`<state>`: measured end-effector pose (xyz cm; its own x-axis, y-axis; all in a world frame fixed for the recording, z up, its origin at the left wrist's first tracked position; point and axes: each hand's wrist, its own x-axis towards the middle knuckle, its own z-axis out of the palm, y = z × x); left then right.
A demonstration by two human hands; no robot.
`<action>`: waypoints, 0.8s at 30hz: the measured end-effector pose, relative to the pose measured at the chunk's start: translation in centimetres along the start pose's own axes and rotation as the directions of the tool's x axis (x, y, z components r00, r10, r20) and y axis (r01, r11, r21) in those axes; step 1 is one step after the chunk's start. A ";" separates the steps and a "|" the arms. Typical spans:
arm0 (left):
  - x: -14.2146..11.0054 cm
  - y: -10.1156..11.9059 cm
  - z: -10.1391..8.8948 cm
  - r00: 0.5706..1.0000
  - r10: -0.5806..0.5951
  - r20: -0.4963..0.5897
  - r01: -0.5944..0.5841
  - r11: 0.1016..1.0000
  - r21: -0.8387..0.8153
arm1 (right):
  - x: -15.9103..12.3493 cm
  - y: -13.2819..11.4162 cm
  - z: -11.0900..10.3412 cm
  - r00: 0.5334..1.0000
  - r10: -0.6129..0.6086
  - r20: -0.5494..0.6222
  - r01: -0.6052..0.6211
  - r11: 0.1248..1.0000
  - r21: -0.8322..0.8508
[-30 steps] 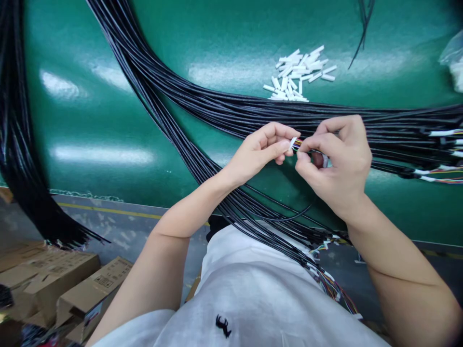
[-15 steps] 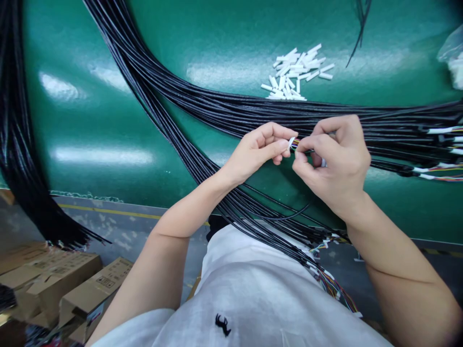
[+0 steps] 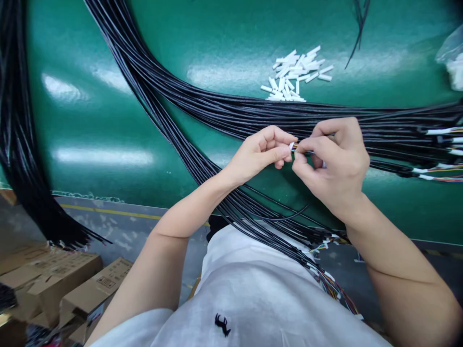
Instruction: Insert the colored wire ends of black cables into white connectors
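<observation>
Between finger and thumb my left hand (image 3: 265,149) pinches a small white connector (image 3: 291,146) at the end of a cable. Thin coloured wires (image 3: 295,147) run from it into the fingers of my right hand (image 3: 333,159). That hand is closed on the black cable just behind the wires. Something small and white shows under its curled fingers, too hidden to name. Both hands are just in front of a thick bundle of black cables (image 3: 224,111) on the green table (image 3: 108,120). A second bundle (image 3: 188,159) passes beneath my left forearm toward my lap.
Short white tubes (image 3: 289,77) lie in a pile beyond the bundle. Cable ends with white sleeves (image 3: 439,131) are at the right. A clear bag (image 3: 454,58) sits at the far right. Black cables (image 3: 21,144) hang over the left edge above cardboard boxes (image 3: 68,274).
The white connector has turned slightly between my left fingers, and its wires show at a different angle. Both hands have stayed nearly in place.
</observation>
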<state>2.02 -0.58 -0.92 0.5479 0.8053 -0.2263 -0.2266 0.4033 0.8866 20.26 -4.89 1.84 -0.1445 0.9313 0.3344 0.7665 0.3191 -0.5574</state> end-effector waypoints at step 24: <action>-2.7 -0.3 1.7 0.816 -0.219 0.535 -0.383 0.489 0.784 | -17.0 4.7 -12.4 0.804 0.278 0.525 -0.354 0.934 0.047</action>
<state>2.02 -3.60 0.08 0.9275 0.3362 -0.1632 0.3108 -0.4515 0.8364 34.02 -21.40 2.97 -0.2315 0.9301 -0.2853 0.7378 -0.0233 -0.6747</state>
